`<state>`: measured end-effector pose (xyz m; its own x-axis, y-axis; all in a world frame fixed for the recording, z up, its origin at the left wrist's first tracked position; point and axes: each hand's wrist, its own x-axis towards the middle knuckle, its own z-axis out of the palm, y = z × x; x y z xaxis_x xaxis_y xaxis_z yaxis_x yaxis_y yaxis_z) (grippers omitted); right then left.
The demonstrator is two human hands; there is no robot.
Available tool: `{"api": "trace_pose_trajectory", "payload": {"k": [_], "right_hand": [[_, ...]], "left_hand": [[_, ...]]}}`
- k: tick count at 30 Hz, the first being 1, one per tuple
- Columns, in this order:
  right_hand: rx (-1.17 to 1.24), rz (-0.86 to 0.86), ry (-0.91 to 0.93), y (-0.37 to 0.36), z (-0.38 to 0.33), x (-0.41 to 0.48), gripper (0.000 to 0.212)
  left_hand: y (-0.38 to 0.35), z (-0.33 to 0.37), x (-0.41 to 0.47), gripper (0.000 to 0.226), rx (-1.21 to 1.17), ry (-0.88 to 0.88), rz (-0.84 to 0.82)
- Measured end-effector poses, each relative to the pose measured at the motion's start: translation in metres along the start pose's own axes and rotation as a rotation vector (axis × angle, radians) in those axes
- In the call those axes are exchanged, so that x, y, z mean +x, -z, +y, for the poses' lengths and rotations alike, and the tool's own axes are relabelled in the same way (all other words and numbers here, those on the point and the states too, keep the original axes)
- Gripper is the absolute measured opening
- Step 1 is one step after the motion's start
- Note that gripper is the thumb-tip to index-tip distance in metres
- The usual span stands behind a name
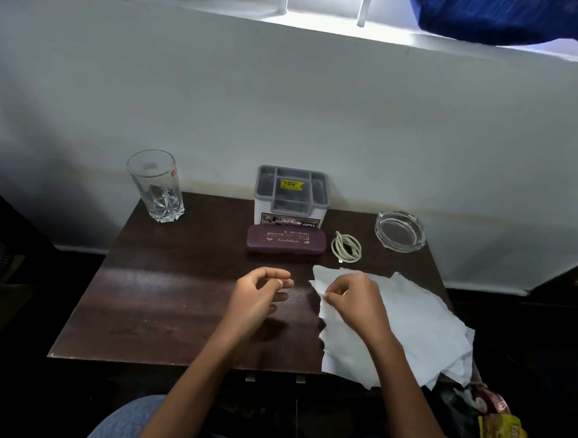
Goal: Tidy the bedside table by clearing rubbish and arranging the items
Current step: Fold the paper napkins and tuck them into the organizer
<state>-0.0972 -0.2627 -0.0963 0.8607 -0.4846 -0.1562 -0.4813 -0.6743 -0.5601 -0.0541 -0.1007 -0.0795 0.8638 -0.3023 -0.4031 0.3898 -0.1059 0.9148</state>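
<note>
White tissue sheets (pixel 416 325) lie spread over the right front part of the dark wooden bedside table (pixel 172 298), hanging past its front edge. My right hand (pixel 356 298) pinches the left edge of the tissue between thumb and fingers. My left hand (pixel 260 292) hovers just left of the tissue with loosely curled fingers, holding nothing. A purple spectacle case (pixel 286 242) lies in front of a grey and white organiser (pixel 290 196). A coiled white cable (pixel 346 248) sits beside the case.
A clear drinking glass (pixel 157 187) stands at the back left corner. A glass ashtray (pixel 400 230) sits at the back right. Crumpled wrappers and rubbish (pixel 484 412) lie low at the right, below the table's front corner. A white wall backs the table.
</note>
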Motion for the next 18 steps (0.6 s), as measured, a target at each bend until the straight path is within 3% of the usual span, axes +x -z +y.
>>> {"api": "trace_pose_trajectory", "payload": {"k": [8, 12, 15, 18], "right_hand": [[0.315, 0.043, -0.096, 0.031, -0.012, -0.009, 0.009], [0.4, 0.008, 0.009, 0.033, -0.025, -0.021, 0.009], [0.36, -0.08, 0.116, 0.021, -0.039, -0.028, 0.01], [0.206, -0.134, 0.177, 0.007, -0.047, -0.033, 0.003]], "left_hand": [[-0.003, 0.002, -0.005, 0.021, 0.06, 0.028, -0.042], [-0.012, -0.002, -0.007, 0.021, -0.037, 0.107, -0.086], [-0.016, 0.0, -0.01, 0.029, -0.219, 0.18, -0.139], [-0.01, 0.0, -0.012, 0.035, -0.253, 0.181, -0.126]]}}
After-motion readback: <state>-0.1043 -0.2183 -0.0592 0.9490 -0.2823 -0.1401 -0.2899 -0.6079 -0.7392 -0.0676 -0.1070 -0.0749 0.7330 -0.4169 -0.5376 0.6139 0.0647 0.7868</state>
